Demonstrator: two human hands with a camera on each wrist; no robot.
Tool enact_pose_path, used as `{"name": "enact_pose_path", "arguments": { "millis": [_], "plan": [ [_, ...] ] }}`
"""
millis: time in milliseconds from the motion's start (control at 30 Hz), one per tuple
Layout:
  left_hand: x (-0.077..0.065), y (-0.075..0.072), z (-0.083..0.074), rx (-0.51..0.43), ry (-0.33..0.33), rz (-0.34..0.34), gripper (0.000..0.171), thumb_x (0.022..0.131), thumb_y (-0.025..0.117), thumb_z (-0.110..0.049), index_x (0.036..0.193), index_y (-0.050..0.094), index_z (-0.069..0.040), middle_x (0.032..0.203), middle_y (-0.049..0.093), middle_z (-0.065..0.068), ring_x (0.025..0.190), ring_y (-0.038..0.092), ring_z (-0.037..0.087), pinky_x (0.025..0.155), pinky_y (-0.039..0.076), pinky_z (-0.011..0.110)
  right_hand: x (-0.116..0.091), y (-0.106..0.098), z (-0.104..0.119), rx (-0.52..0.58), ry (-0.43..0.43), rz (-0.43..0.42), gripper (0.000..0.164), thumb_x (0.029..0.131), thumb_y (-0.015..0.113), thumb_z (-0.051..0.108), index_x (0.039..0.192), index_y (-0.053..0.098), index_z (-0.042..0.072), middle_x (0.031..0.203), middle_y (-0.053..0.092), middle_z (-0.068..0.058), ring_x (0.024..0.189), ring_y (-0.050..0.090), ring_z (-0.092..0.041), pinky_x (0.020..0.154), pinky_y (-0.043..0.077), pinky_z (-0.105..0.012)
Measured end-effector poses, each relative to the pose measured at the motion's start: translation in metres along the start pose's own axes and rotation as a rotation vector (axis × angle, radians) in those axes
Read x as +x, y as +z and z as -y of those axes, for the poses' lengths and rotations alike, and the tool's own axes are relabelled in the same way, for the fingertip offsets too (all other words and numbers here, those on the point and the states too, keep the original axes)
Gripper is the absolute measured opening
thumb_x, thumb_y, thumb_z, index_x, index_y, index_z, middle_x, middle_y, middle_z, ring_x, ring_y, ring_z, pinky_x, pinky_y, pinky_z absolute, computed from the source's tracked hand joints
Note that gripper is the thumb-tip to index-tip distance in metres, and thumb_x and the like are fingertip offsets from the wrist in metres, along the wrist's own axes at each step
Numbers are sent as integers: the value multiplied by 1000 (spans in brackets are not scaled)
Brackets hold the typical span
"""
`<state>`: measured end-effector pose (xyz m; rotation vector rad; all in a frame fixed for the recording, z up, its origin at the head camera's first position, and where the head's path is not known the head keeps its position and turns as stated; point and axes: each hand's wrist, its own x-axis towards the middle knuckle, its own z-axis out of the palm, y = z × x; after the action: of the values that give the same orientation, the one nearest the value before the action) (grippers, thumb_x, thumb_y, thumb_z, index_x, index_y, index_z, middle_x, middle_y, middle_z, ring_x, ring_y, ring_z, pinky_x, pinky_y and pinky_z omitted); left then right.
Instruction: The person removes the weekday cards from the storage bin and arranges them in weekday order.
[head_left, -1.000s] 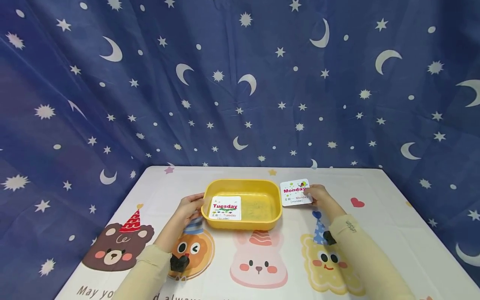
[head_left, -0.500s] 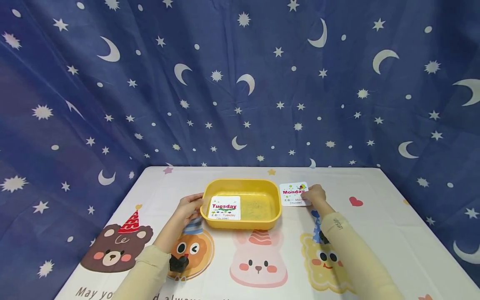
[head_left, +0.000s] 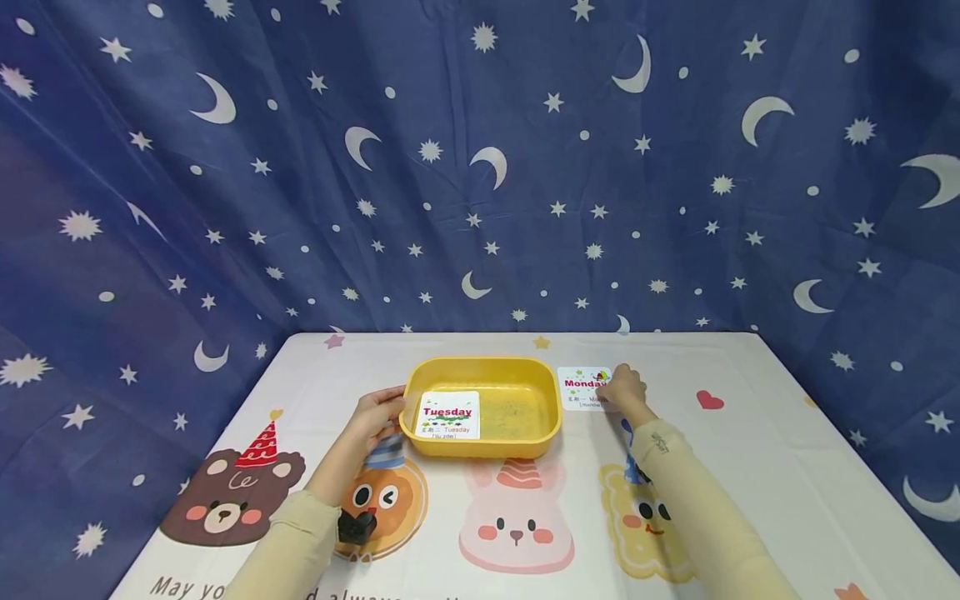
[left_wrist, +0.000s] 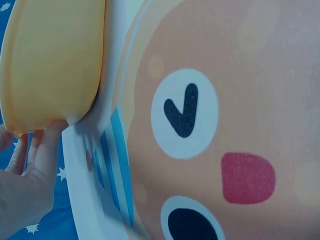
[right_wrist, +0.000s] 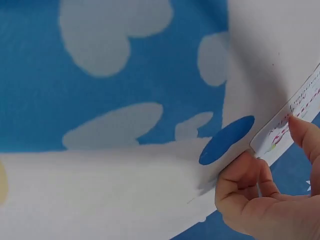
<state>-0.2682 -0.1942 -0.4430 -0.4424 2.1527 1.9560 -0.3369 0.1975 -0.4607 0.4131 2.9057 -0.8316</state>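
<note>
A yellow plastic tray (head_left: 480, 450) stands on the table, and a white Tuesday card (head_left: 447, 415) lies at the left inside it. My left hand (head_left: 380, 412) holds the tray's left end; in the left wrist view its fingers (left_wrist: 46, 145) press the outer wall while the thumb sits by the rim. Just right of the tray is a white Monday card (head_left: 579, 389), low against the tabletop. My right hand (head_left: 628, 393) pinches that card's right edge, the thumb (right_wrist: 302, 132) on the printed face and the other fingers curled at the edge.
A white tablecloth (head_left: 750, 467) printed with cartoon faces, including a brown bear (head_left: 232, 500) and a pink rabbit (head_left: 517, 529), covers the table. A blue curtain (head_left: 480, 167) with moons and stars hangs behind and along both sides.
My right hand has lowered the Monday card from a slight tilt until it looks flat beside the tray. The left hand and the tray have stayed put.
</note>
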Motion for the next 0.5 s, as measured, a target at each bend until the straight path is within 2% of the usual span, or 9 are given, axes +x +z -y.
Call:
{"name": "enact_pose_path", "arguments": {
  "millis": [133, 267, 367, 500],
  "plan": [
    [1, 0, -2, -1, 10, 2, 43, 96, 46, -7, 138, 43, 1, 130, 49, 22, 89, 54, 14, 71, 55, 22, 0, -3, 3, 10, 21, 24, 56, 80, 67, 14, 120, 40, -15, 117, 45, -34, 113, 44, -51, 98, 41, -55],
    [2, 0, -3, 6, 12, -3, 43, 96, 46, -7, 138, 44, 0, 131, 49, 22, 92, 54, 16, 72, 55, 23, 8, -4, 0, 41, 51, 51, 55, 76, 69, 13, 118, 43, -12, 116, 47, -32, 111, 46, -49, 98, 40, -54],
    [2, 1, -3, 8, 4, -4, 43, 97, 45, -8, 138, 43, 0, 133, 47, 22, 98, 53, 19, 79, 56, 27, 22, 1, -8, 59, 35, 30, 54, 70, 71, 14, 114, 50, -10, 109, 53, -28, 102, 49, -44, 92, 43, -51],
    [2, 1, 0, 13, -15, -4, 43, 97, 45, -9, 139, 42, 0, 135, 45, 22, 105, 51, 21, 88, 55, 33, 18, -3, -9, 80, 9, 16, 47, 75, 68, 15, 114, 53, -8, 111, 54, -27, 103, 50, -44, 88, 46, -50]
  ]
}}
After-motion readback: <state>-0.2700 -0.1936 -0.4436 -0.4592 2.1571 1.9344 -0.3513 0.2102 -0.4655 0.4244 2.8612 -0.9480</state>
